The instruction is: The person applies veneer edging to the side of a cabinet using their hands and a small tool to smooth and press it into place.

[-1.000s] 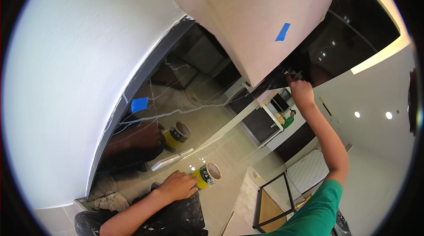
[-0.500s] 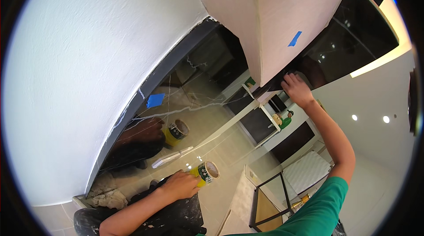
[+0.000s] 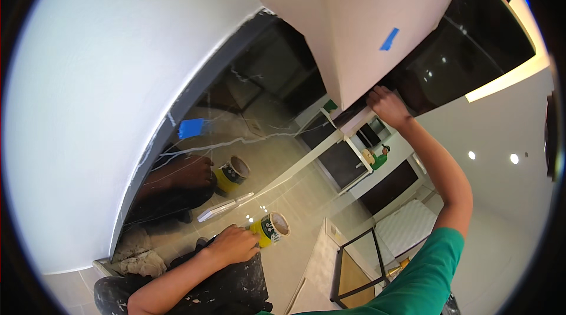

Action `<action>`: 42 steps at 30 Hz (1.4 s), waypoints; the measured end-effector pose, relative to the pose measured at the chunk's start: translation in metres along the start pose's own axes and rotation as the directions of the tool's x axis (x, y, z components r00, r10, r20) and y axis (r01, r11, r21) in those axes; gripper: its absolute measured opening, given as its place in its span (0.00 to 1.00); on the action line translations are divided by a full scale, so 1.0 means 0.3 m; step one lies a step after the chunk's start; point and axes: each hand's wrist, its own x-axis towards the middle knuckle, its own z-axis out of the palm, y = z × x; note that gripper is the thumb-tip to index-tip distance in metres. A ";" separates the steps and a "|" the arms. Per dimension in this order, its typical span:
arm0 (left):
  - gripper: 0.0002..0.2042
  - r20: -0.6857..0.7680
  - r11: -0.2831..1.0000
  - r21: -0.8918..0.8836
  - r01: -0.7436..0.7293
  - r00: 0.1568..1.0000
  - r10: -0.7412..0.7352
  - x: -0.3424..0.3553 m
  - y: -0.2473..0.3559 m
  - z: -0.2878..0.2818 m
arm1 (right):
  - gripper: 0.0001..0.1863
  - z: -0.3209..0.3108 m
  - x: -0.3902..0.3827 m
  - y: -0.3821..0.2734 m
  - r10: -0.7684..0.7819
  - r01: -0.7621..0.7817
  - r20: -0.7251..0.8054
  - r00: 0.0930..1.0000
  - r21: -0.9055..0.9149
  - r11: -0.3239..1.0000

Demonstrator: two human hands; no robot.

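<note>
My left hand (image 3: 234,244) rests on my paint-spotted dark trousers (image 3: 233,282), closed at the lower side of a small yellow tub (image 3: 271,229) with a dark label. The tub's round mouth shows pale inside. My raised right hand (image 3: 388,106) has its fingers bent against the lower edge of a pale projecting panel (image 3: 354,26), beside a glossy black panel (image 3: 460,50). Whatever it pinches there is hidden. Blue tape (image 3: 389,39) sticks to the pale panel.
A white textured wall (image 3: 106,91) stands at the left, bordering a glossy black, white-veined panel (image 3: 265,103) that mirrors the room. More blue tape (image 3: 191,128) sits on it. A crumpled cloth (image 3: 144,262), black-framed table (image 3: 359,268), mattress (image 3: 407,226) and another person (image 3: 380,159) are also visible.
My right hand has shifted slightly up and left along the pale panel's edge. My left hand stays by the tub. The whole view has shifted a little.
</note>
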 end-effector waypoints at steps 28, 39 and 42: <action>0.21 -0.024 0.989 0.086 0.123 0.992 -0.121 -0.007 0.056 -0.237 | 0.11 -0.217 -0.036 0.014 -0.022 0.027 -0.070 0.997 0.078 0.997; 0.19 -0.022 0.989 0.057 0.135 0.991 -0.134 -0.005 0.025 -0.186 | 0.11 0.054 -0.042 -0.019 -0.125 0.152 -0.179 0.976 0.147 0.977; 0.15 -0.110 0.992 0.038 0.121 0.987 -0.116 -0.028 -0.024 -0.129 | 0.08 0.062 -0.016 -0.016 -0.111 0.129 -0.112 0.987 0.174 0.976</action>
